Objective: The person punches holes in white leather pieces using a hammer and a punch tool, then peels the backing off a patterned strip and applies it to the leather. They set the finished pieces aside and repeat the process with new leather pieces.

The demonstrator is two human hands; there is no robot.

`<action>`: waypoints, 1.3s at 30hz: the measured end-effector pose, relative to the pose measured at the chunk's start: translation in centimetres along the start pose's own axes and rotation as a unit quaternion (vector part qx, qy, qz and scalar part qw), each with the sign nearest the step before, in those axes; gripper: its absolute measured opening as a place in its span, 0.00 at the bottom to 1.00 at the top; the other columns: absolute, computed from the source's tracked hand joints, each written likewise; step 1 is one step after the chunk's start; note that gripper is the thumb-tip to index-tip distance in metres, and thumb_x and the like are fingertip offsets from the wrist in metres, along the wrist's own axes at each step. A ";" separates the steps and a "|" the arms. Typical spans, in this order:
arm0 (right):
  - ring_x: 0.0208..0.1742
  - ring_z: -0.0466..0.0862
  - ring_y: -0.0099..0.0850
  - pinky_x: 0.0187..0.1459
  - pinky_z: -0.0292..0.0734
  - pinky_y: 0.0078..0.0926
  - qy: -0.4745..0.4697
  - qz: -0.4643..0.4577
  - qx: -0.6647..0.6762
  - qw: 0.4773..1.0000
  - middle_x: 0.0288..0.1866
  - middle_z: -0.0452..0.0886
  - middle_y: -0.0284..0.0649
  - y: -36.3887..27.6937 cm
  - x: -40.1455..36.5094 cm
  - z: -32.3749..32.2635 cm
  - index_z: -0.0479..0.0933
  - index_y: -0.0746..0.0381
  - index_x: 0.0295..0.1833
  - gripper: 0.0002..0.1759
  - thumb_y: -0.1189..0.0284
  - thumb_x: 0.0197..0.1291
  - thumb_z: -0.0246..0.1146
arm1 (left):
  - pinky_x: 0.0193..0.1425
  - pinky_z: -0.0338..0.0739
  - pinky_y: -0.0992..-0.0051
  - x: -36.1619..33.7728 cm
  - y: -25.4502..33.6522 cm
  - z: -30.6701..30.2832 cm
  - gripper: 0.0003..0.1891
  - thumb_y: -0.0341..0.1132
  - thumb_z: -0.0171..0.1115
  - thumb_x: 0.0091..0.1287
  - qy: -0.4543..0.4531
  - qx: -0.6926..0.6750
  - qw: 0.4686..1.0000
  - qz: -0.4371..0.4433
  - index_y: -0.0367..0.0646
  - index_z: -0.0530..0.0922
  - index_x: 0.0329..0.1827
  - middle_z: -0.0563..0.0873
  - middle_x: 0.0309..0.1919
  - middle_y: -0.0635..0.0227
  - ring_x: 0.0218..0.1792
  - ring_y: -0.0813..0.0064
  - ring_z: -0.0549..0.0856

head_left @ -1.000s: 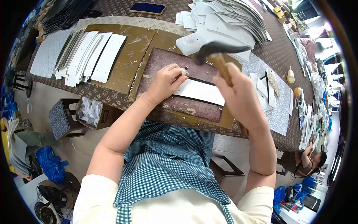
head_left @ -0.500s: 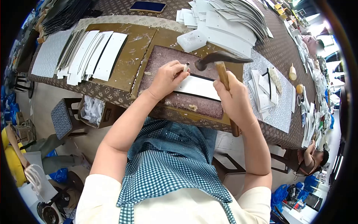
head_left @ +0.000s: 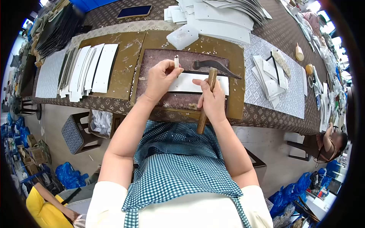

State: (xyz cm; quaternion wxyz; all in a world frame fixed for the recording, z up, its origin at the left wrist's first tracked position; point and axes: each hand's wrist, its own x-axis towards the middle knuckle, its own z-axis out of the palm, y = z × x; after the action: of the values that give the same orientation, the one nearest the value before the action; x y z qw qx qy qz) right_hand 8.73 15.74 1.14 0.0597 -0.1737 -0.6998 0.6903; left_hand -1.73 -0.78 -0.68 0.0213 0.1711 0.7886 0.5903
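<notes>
My left hand (head_left: pixel 161 78) pinches a short, white-wrapped punch (head_left: pixel 176 61) upright, its dark end pointing up. The lower end is hidden behind my fingers. In my right hand (head_left: pixel 213 99) is a claw hammer, gripped by its wooden handle (head_left: pixel 202 121). The dark curved hammer head (head_left: pixel 215 67) is held low over the board. My right index finger points left, over the white strip (head_left: pixel 186 83). This strip has a black edge and lies across a worn reddish-brown board (head_left: pixel 150 62) between my hands.
Left of the board stands a fanned row of white strips (head_left: pixel 103 70). A whitish block (head_left: pixel 183 37) and a large stack of white sheets (head_left: pixel 224 22) lie behind it. More cut pieces (head_left: pixel 270 74) are on the right. A phone (head_left: pixel 134 11) rests at the back. People sit nearby.
The hammer has come down and left with my right hand, from raised to low over the board. My left hand still pinches the punch, now more upright. The view has shifted.
</notes>
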 end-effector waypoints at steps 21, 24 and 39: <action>0.15 0.78 0.23 0.19 0.73 0.21 0.006 0.000 -0.002 1.000 0.47 0.88 0.44 -0.3 -0.2 0.0 0.69 0.67 0.45 0.11 0.68 0.75 0.55 | 0.47 0.80 0.81 -4.6 0.8 -1.2 0.10 0.29 0.70 0.67 0.016 0.013 1.000 0.017 0.36 0.86 0.50 0.88 0.42 0.67 0.41 0.82 0.86; 0.15 0.77 0.23 0.19 0.72 0.21 0.009 -0.001 -0.003 1.000 0.47 0.88 0.44 -0.3 -0.2 0.0 0.69 0.67 0.46 0.11 0.68 0.75 0.55 | 0.47 0.80 0.81 -4.6 1.0 -1.3 0.10 0.29 0.70 0.67 0.008 0.042 0.998 0.037 0.36 0.86 0.50 0.88 0.42 0.66 0.41 0.81 0.86; 0.24 0.77 0.21 0.27 0.72 0.21 -0.134 -0.159 -0.152 0.966 0.25 0.78 0.37 -13.3 -1.6 -1.9 0.75 0.66 0.43 0.08 0.73 0.67 0.65 | 0.36 0.80 0.70 -3.8 0.6 -0.6 0.05 0.27 0.71 0.60 0.021 0.111 0.969 0.222 0.41 0.83 0.37 0.84 0.33 0.64 0.33 0.65 0.85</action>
State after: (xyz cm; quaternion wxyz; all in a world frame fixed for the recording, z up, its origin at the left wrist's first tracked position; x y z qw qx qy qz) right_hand 8.66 17.21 14.55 0.0479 0.0268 -0.8167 0.5745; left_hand 1.87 -2.36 -0.55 -0.1457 0.3303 0.7917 0.4927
